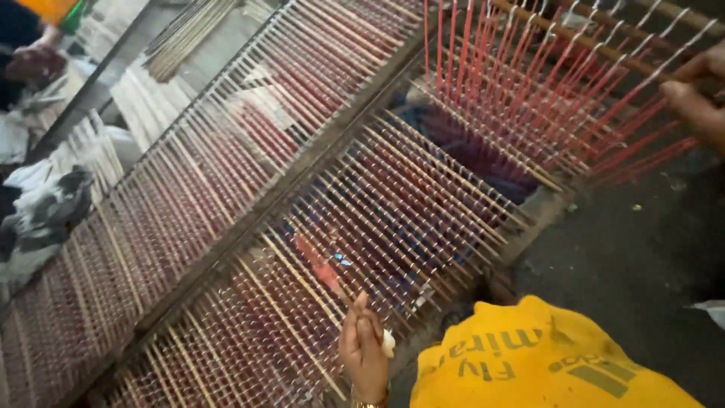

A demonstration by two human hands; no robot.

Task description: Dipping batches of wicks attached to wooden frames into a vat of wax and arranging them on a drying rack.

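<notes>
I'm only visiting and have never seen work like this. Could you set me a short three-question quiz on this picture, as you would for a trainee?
1. True or false: the left hand holds a thin wooden stick with a red-coated end above the long wooden rack of red-coated sticks.
2. Which does the right hand grip? A) a wooden bar hung with red sticks; B) a blue bucket; C) a pair of scissors.
3. Fill in: the printed cloth at the bottom edge of the picture is ___ in colour.

Key: 1 true; 2 A; 3 yellow.
</notes>
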